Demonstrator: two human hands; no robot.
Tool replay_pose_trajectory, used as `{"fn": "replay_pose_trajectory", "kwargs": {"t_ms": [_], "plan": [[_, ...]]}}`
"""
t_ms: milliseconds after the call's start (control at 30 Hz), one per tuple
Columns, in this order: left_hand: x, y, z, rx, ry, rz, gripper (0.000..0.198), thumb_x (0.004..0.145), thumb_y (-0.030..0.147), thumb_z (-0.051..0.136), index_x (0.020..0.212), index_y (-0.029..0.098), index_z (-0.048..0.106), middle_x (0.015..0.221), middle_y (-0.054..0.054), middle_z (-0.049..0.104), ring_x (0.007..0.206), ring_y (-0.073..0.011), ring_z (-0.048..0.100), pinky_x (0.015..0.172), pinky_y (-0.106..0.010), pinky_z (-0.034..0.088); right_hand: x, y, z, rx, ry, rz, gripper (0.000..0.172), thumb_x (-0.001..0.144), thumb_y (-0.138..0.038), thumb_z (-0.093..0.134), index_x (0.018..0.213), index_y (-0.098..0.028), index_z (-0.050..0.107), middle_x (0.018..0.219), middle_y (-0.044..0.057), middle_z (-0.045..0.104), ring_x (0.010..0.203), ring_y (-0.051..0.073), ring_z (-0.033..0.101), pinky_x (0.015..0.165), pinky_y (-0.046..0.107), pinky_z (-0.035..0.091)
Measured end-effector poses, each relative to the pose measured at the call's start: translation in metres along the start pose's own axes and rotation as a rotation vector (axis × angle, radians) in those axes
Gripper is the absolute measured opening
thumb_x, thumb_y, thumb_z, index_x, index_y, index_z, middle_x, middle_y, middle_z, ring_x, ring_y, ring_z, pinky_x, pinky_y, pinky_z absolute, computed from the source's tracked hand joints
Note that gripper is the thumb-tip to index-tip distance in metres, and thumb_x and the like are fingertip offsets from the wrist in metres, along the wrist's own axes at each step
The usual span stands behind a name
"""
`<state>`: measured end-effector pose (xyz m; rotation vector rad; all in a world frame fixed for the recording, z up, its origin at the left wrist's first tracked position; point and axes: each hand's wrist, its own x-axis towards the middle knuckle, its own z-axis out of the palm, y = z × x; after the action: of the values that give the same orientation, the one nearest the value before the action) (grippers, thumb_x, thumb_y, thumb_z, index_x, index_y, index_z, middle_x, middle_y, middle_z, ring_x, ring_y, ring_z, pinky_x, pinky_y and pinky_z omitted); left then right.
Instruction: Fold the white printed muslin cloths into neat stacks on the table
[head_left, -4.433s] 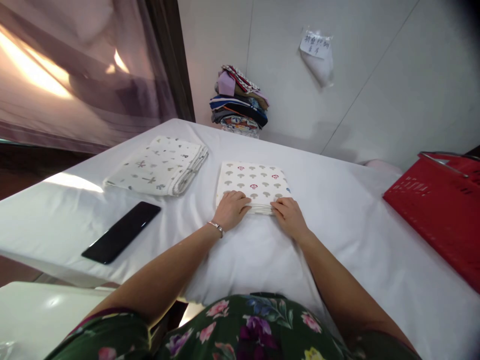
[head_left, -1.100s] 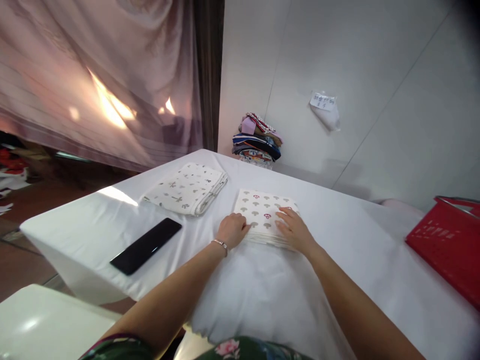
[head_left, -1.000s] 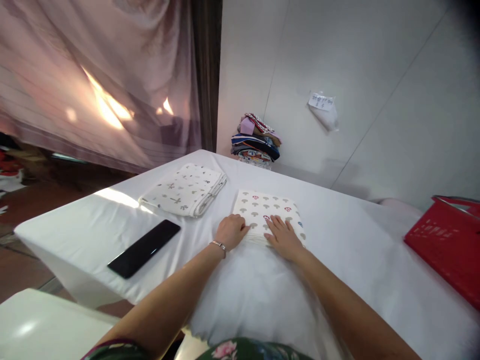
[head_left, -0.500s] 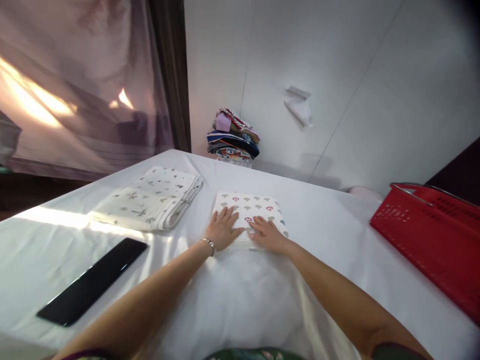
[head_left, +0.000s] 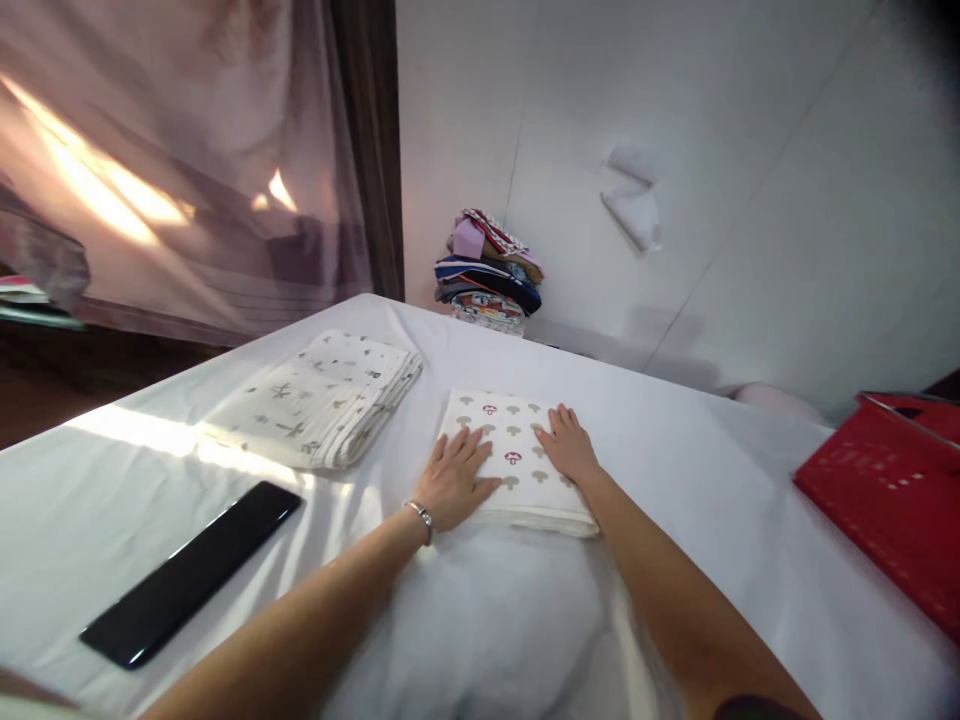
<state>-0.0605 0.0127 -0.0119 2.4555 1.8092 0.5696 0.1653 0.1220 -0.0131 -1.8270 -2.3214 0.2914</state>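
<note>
We see a table (head_left: 712,520) draped in white sheeting filling the lower view, and on it, near the middle, lies the folded mushroom-print cloth (head_left: 517,470), which we take as our mark for everything else. Far to the left of that cloth and beyond the table hangs a sheer pinkish curtain (head_left: 187,150) with bright streaks of light on it. Well to the right of the cloth, at the table's edge, sits a red basket (head_left: 885,510), partly cut off by the frame. Just left of the cloth, and apart from it, a second folded cloth with a cross print (head_left: 315,400) lies flat. Nearer to us and further left of the mushroom-print cloth rests a black phone (head_left: 191,572), face up. Behind the cloth, against the wall, stands a stack of coloured fabrics (head_left: 491,270), and up to the right of that a blurred white bag (head_left: 634,205) is fixed to the wall.

The left hand (head_left: 454,478) lies palm down on the cloth's near left part, fingers spread wide and gripping nothing; it covers that edge. The right hand (head_left: 570,448) lies flat on the cloth's far right part, fingers loosely together, and its forearm hides the near right corner. A thin bracelet (head_left: 420,515) circles the left wrist.
</note>
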Motion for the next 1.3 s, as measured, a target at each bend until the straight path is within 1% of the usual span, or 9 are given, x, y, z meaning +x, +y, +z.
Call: {"fn": "replay_pose_trajectory", "kwargs": {"t_ms": [133,300,433,533,600,767,967,1133,1300], "plan": [[0.001,-0.002,-0.005,-0.082,-0.039,-0.074,0.053,0.083,0.052,0.042,0.128,0.025,0.043,0.144,-0.004,0.031,0.135,-0.0238,0.019,0.110,-0.046,0.013,0.002,0.001,0.001,0.033,-0.014,0.009,0.064,0.087,-0.054,0.026,0.139,-0.017,0.026,0.150,0.007,0.008,0.137,0.026,0.004,0.105,0.043,0.020],[0.013,-0.019,-0.016,-0.275,0.049,-0.393,0.055,0.081,0.045,0.048,0.128,0.017,0.042,0.142,-0.011,0.033,0.131,-0.0252,0.029,0.106,-0.041,0.027,0.007,0.007,0.004,0.178,0.001,0.020,0.065,0.084,-0.053,0.036,0.137,-0.015,0.033,0.149,0.007,0.011,0.137,0.025,0.003,0.109,0.042,0.015],[0.028,-0.032,-0.025,-0.534,-0.016,-0.675,0.056,0.079,0.041,0.052,0.126,0.013,0.043,0.124,-0.014,0.054,0.111,-0.0237,0.053,0.093,-0.034,0.042,0.002,0.023,0.002,0.523,0.092,0.118,0.064,0.080,-0.050,0.045,0.135,-0.018,0.037,0.149,0.007,0.014,0.135,0.022,0.019,0.107,0.034,0.023],[0.037,-0.038,-0.030,-0.618,-0.057,-0.806,0.058,0.075,0.040,0.058,0.123,0.012,0.044,0.118,-0.013,0.058,0.103,-0.0223,0.058,0.088,-0.031,0.045,-0.014,0.032,-0.004,0.714,0.102,0.247,0.071,0.076,-0.048,0.052,0.137,-0.017,0.033,0.143,0.009,0.031,0.127,0.022,0.036,0.104,0.034,0.031],[0.042,-0.040,-0.031,-0.626,-0.101,-0.826,0.053,0.072,0.042,0.061,0.114,0.012,0.051,0.109,-0.013,0.063,0.096,-0.0232,0.061,0.082,-0.031,0.047,-0.029,0.032,-0.009,0.781,0.088,0.280,0.075,0.073,-0.044,0.057,0.138,-0.017,0.031,0.137,0.010,0.041,0.122,0.022,0.043,0.102,0.034,0.033],[0.049,-0.040,-0.030,-0.640,-0.187,-0.836,0.041,0.067,0.049,0.061,0.082,0.011,0.061,0.082,-0.013,0.068,0.074,-0.0252,0.065,0.060,-0.031,0.049,-0.056,0.025,-0.018,0.945,0.042,0.341,0.086,0.069,-0.038,0.064,0.141,-0.017,0.023,0.135,0.012,0.043,0.111,0.021,0.053,0.091,0.032,0.045],[0.052,-0.024,-0.029,-0.607,-0.038,-0.788,0.039,0.067,0.045,0.062,0.091,0.015,0.057,0.087,-0.009,0.066,0.078,-0.0220,0.063,0.063,-0.029,0.049,-0.062,0.028,-0.033,1.080,0.076,0.363,0.087,0.064,-0.031,0.070,0.139,-0.017,0.028,0.110,0.011,0.060,0.081,0.020,0.064,0.071,0.029,0.053],[0.064,0.011,-0.008,-0.697,-0.070,-0.711,0.052,0.066,0.049,0.064,0.105,0.016,0.053,0.091,-0.008,0.066,0.077,-0.0202,0.062,0.063,-0.028,0.049,-0.070,0.076,-0.045,1.019,0.271,0.362,0.089,0.061,-0.031,0.071,0.139,-0.020,0.028,0.110,0.009,0.060,0.082,0.020,0.064,0.067,0.027,0.053],[0.071,0.033,0.018,-0.853,-0.169,-0.735,0.063,0.064,0.056,0.064,0.114,0.019,0.050,0.090,-0.008,0.066,0.075,-0.0214,0.062,0.060,-0.028,0.048,-0.085,0.125,-0.036,0.711,0.217,0.445,0.071,0.065,-0.038,0.066,0.129,-0.016,0.045,0.115,0.010,0.059,0.095,0.022,0.060,0.081,0.030,0.049]]}}
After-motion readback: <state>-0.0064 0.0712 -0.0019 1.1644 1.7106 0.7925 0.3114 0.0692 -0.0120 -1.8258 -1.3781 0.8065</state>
